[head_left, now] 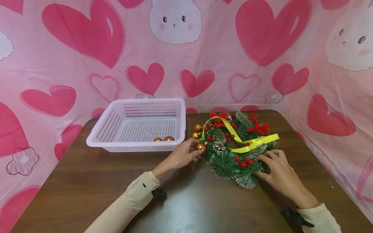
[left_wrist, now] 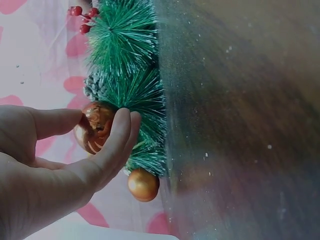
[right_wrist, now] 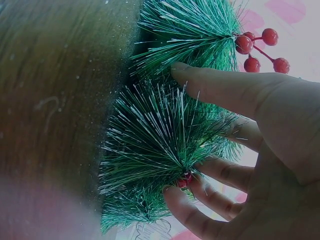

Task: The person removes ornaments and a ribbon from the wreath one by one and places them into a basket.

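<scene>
Visible: basket (head_left: 134,145) 1 | wreath (head_left: 223,165) 1 | baubles (head_left: 201,148) — 5 | red flowers (head_left: 259,128) — 2

Pink cloth (head_left: 224,35) hung behind the worktop (head_left: 209,204) and along its left and right sides, wrinkled in places. Its print mixed solid deep-pink hearts (head_left: 274,32) of various sizes, outlined hearts (head_left: 257,84), sketched flowers (head_left: 274,97) and white, fluffy animal faces (head_left: 175,24) with blushing cheeks. The worktop was dark brown with a wood grain and a rounded far right corner. A soft, pale sheen of light (head_left: 186,221) lay across its near middle.
</scene>
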Available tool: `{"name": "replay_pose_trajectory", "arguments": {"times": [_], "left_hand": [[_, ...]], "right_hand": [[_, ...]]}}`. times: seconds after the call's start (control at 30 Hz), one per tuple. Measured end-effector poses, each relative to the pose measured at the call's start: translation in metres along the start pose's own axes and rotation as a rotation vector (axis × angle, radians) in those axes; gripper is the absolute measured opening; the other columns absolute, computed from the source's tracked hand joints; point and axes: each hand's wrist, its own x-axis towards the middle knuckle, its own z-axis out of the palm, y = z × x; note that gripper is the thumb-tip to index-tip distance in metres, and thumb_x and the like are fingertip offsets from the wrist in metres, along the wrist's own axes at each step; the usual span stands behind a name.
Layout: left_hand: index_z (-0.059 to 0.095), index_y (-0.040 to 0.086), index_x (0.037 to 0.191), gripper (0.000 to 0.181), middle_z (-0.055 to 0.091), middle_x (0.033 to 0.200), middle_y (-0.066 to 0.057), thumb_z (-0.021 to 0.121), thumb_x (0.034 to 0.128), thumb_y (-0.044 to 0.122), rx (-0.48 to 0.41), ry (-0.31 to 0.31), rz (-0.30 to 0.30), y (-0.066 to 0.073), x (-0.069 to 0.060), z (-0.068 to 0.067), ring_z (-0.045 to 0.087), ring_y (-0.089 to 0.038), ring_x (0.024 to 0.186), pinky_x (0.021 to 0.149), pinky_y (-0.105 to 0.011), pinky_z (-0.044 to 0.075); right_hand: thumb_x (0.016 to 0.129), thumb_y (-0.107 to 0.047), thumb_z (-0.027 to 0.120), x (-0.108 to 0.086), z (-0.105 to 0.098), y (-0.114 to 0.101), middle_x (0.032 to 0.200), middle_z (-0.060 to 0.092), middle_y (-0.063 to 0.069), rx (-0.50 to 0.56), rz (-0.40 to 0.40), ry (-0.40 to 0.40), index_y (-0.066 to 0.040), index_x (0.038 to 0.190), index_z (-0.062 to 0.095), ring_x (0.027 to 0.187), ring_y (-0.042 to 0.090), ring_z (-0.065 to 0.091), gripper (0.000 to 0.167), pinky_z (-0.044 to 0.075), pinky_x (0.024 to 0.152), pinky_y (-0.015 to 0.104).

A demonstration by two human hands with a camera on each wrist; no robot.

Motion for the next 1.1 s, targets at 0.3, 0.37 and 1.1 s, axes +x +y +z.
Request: {"name": "replay_pose_trajectory", "arguments": {"times": [0.3, 0.37, 1.1], "left_hand": [[0.050, -0.003, 0.130, 0.035, 0.065, 0.116, -0.021, 0.061, 0.0991, 0.009, -0.025, 0.000, -0.004, 0.0022, -0.0016, -0.0004, 0.071, -0.037, 0.086, 0.072, -0.043, 0.059], [0.051, -0.002, 0.130, 0.034, 0.066, 0.116, -0.020, 0.060, 0.0994, 0.010, -0.022, 0.001, -0.005, 0.0024, -0.0015, -0.0003, 0.071, -0.037, 0.086, 0.072, -0.043, 0.059], [0.049, -0.002, 0.131, 0.036, 0.066, 0.112, -0.021, 0.060, 0.0993, 0.010, -0.013, 0.053, 0.035, 0.0061, -0.0035, 0.0023, 0.071, -0.037, 0.084, 0.074, -0.046, 0.059]], "right_hand": [[0.059, -0.014, 0.095, 0.0006, -0.0014, -0.0010, 0.099, 0.063, 0.014, -0.001, 0.011, -0.017, -0.005, 0.102, 0.072, 0.106, 0.039, 0.042, 0.050, 0.052, 0.067, 0.057], [0.059, -0.015, 0.095, 0.0005, -0.0014, -0.0010, 0.099, 0.063, 0.014, 0.000, 0.011, -0.017, -0.005, 0.102, 0.072, 0.106, 0.039, 0.042, 0.050, 0.052, 0.067, 0.057], [0.057, -0.014, 0.095, 0.0000, -0.0002, -0.0006, 0.097, 0.063, 0.013, -0.001, -0.005, 0.002, -0.005, 0.101, 0.072, 0.104, 0.039, 0.043, 0.050, 0.052, 0.067, 0.056]]}}
